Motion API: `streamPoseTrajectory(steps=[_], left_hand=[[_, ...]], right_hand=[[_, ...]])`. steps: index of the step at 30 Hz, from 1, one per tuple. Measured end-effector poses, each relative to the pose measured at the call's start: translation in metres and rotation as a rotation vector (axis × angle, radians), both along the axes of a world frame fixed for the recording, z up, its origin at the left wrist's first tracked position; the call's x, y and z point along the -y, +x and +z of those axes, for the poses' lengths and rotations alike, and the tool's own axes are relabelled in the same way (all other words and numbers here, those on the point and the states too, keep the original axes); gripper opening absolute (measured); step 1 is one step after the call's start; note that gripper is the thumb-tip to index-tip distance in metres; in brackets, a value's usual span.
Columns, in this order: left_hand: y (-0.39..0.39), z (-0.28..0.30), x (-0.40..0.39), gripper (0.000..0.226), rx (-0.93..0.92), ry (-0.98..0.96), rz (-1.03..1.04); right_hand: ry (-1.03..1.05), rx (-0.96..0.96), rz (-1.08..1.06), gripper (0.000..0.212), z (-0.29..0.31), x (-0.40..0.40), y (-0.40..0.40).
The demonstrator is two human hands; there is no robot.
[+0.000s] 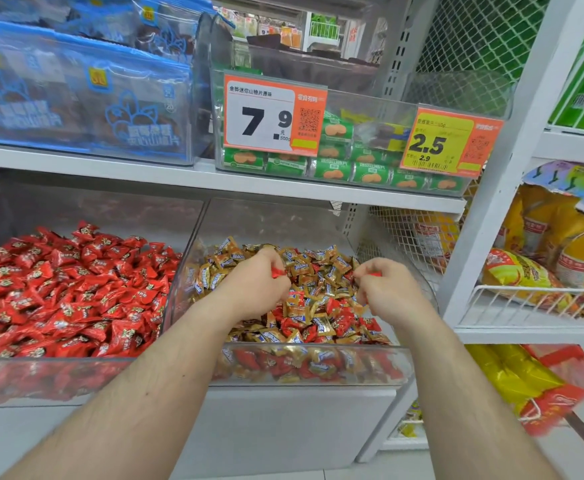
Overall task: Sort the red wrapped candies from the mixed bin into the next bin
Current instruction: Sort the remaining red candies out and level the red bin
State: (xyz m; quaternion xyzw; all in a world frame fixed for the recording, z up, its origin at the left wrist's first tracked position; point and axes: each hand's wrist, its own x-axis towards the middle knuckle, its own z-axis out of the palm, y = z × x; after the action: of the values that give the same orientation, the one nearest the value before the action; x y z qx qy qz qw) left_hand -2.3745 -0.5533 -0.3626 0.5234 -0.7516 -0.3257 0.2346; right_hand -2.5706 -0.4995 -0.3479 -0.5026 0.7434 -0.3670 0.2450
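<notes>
Both our hands are down in the mixed bin (318, 367), each curled on red candy.

Our left hand (255, 282) pinches a red wrapped candy (278, 271); our right hand (391, 289) grips another red candy (373, 274). More red ones lie among the gold-wrapped candies (321, 261). The next bin (41, 379), to the left, is heaped with red candies. Above, a price tag (266, 116) fronts green packs.

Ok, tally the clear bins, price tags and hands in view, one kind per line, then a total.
Clear bins on the lower shelf: 2, the all-red bin and the mixed bin
Clear bins on the upper shelf: 2, one with blue bags and one with green packs
Price tags: 2
Hands: 2, left hand, right hand, each pinching red candy
Total: 8
</notes>
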Motion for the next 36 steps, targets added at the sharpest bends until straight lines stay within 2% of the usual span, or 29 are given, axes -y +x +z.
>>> streamPoseTrajectory(steps=[4, 7, 9, 12, 18, 20, 22, 24, 27, 31, 33, 36], left_hand=[[-0.007, -0.007, -0.001, 0.031, 0.316, -0.044, -0.114], [-0.014, -0.009, -0.002, 0.022, 0.468, -0.023, -0.102], [-0.019, -0.011, -0.001, 0.047, 0.61, 0.001, -0.066], [-0.025, -0.015, 0.001, 0.054, 0.714, 0.029, -0.01], [-0.019, -0.016, -0.004, 0.037, 0.551, -0.008, -0.003], [-0.013, -0.014, -0.007, 0.031, 0.492, -0.04, -0.008], [-0.006, -0.012, -0.009, 0.028, 0.415, -0.128, 0.008], [0.001, -0.011, -0.012, 0.036, 0.336, -0.228, 0.028], [0.013, -0.015, -0.021, 0.035, 0.282, -0.294, 0.001], [0.04, 0.007, -0.033, 0.029, 0.036, -0.327, 0.032], [0.065, 0.029, -0.037, 0.025, -0.118, -0.369, 0.112], [0.111, 0.043, -0.034, 0.024, -0.255, -0.367, 0.262]], right_hand=[[0.215, -0.244, 0.094, 0.007, -0.013, 0.006, 0.0], [0.4, -0.35, 0.185, 0.039, -0.016, 0.006, 0.005], [0.422, -0.375, 0.186, 0.043, -0.02, 0.008, 0.008], [0.353, -0.343, 0.109, 0.031, -0.028, 0.012, 0.005], [0.269, -0.304, 0.055, 0.022, -0.025, 0.003, -0.006], [0.128, -0.113, 0.031, 0.015, -0.017, -0.002, -0.004], [-0.019, 0.189, 0.02, 0.008, -0.003, -0.01, 0.005], [-0.084, 0.428, 0.038, 0.008, 0.014, -0.019, 0.02], [-0.128, 0.671, 0.034, 0.008, 0.033, -0.032, 0.041], [-0.126, 0.912, 0.01, 0.013, 0.041, -0.04, 0.072], [-0.069, 0.965, 0.046, 0.015, 0.042, -0.04, 0.098], [0.062, 0.979, 0.151, 0.018, 0.039, -0.033, 0.143]])
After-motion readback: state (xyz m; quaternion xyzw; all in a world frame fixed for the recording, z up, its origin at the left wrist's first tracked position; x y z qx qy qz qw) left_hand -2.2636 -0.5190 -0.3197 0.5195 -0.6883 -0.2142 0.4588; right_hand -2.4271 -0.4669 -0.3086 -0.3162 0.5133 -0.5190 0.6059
